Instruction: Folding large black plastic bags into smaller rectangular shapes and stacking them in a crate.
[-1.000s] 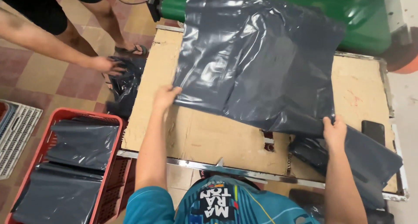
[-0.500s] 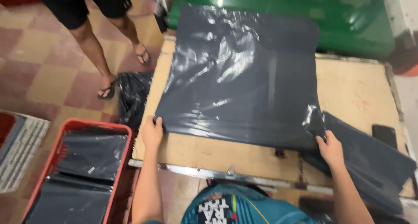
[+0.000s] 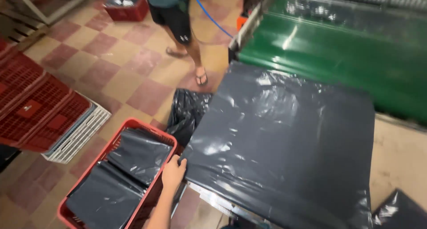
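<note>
The left hand [image 3: 173, 173] grips the corner of the large grey plastic sheet [image 3: 284, 140] beside the red crate [image 3: 122, 184], which already holds folded sheets; the right hand is out of view.

Large dark grey plastic sheet [image 3: 284, 144], glossy and lightly wrinkled, lay spread flat beside the red crate [image 3: 151, 142], its near left corner just above the crate's rim. Pinched at that corner by the left hand [image 3: 173, 173]. Far edge reached a green surface [image 3: 338, 46].

sheet [image 3: 284, 144]: glossy grey plastic | crate [image 3: 151, 198]: red plastic
</note>
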